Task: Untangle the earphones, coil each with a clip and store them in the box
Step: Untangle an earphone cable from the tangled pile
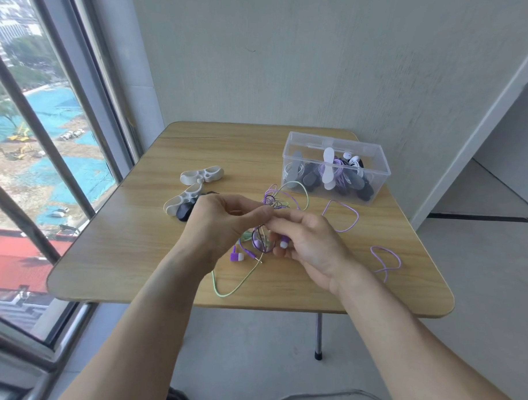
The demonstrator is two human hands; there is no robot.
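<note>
A tangle of purple and pale green earphone cables hangs between my hands above the wooden table. My left hand pinches the cables near the knot. Fingers of my right hand curl around the tangle and a purple earbud. Another purple earbud dangles below. A green cable loop and purple loops trail over the table. The clear plastic box at the back right holds several coiled earphones with clips.
Two white clips and a dark clip lie left of my hands. A window runs along the left side. The table's front edge is close to me, a wall stands behind it.
</note>
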